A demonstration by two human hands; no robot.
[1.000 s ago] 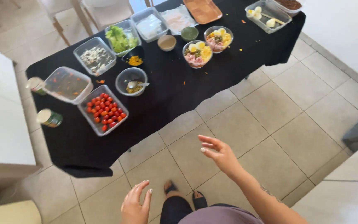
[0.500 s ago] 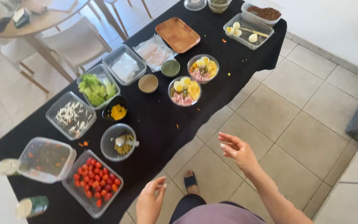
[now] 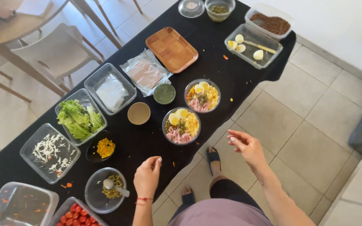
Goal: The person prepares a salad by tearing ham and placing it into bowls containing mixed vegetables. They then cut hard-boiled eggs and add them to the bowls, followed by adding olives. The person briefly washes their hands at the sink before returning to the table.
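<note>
While your left hand hangs empty over the near edge of the worktop, fingers curled loosely together and gripping nothing, the nearest salad bowl sits just beyond it, close to that same edge, filled with egg, ham, corn and peas. Your right hand is off the worktop altogether, over the tiled floor, fingers loosely spread and also empty. That bowl looks easy to catch with a wrist or sleeve; a careless sweep could push it over the edge. A second filled bowl stands just behind it, so a nudge to one would likely knock the other. To your left, the bowl of peas has a spoon standing in it, which an elbow could flip. Scattered crumbs on the black cloth suggest things slide and spill readily here.
</note>
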